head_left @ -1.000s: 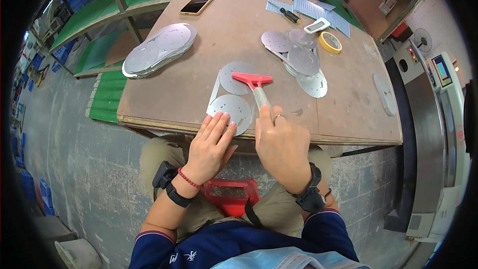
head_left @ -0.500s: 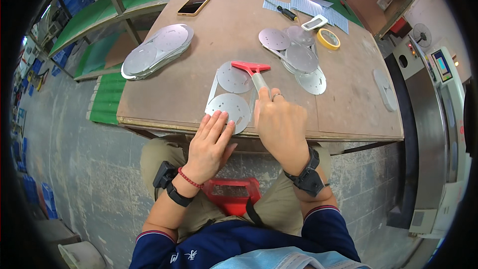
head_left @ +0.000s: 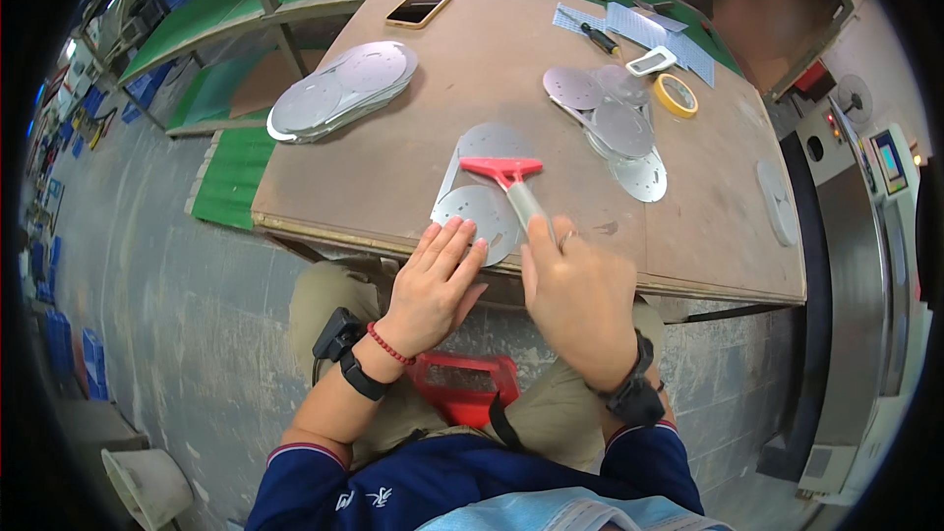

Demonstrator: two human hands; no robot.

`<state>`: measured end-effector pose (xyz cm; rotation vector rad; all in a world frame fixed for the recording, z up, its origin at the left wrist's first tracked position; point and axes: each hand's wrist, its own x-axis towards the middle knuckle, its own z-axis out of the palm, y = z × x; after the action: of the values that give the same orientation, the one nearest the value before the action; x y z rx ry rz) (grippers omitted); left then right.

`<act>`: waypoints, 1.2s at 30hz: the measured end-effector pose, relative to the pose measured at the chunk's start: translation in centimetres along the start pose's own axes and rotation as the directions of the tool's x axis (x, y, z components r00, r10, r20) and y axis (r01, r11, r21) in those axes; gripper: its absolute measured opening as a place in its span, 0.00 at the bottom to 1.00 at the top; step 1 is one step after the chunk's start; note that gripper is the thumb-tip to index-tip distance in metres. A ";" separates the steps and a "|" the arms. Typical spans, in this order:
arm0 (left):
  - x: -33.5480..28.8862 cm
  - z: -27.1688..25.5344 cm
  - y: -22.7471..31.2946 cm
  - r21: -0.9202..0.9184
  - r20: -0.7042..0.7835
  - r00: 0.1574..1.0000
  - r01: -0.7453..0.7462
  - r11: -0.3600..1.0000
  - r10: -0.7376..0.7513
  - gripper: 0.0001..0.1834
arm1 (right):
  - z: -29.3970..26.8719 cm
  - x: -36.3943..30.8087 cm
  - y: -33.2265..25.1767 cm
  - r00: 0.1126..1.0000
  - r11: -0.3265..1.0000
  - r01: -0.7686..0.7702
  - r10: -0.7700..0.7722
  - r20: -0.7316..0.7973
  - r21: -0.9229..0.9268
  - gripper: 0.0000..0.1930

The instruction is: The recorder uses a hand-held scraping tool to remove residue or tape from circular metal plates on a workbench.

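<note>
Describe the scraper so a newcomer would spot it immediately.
On the brown table, a silver plate lies at the near edge, partly under the left hand. The scraper overlaps that plate in view, its pale handle in the right hand. Its red, T-shaped head sets it apart from the stacked plates.

Dressed in a navy shirt (head_left: 442,467) with white lettering (head_left: 382,498) and red-and-white sleeve trim (head_left: 309,448), khaki trousers (head_left: 329,310) and a pale blue mask (head_left: 560,511). Wearing a red bead bracelet (head_left: 389,345) at the left wrist (head_left: 401,328), and boxy black devices (head_left: 637,401) strapped to both.
</note>
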<state>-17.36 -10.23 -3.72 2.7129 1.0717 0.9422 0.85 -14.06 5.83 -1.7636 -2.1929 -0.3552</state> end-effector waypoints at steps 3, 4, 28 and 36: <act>0.0 -0.2 0.2 0.013 -0.001 1.000 0.008 1.000 -0.008 0.32 | 0.3 0.0 -0.7 1.000 1.000 0.025 -0.025 0.007 0.012 0.23; 0.1 -0.2 0.3 0.011 -0.003 1.000 0.001 1.000 -0.001 0.31 | 0.8 0.3 -0.7 1.000 1.000 0.003 -0.003 0.017 0.020 0.24; 0.0 -0.2 0.1 0.037 0.026 1.000 -0.005 0.999 0.004 0.31 | 1.1 0.1 -1.2 0.998 0.998 0.066 -0.066 0.012 0.001 0.25; -0.2 -0.1 0.1 0.018 0.015 1.000 -0.006 1.000 0.006 0.31 | -0.1 -1.2 -1.9 1.000 1.000 0.018 -0.017 0.020 -0.018 0.23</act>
<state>-17.47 -10.41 -3.74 2.7348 1.0750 0.9161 -0.76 -15.54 5.43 -1.7656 -2.2270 -0.3649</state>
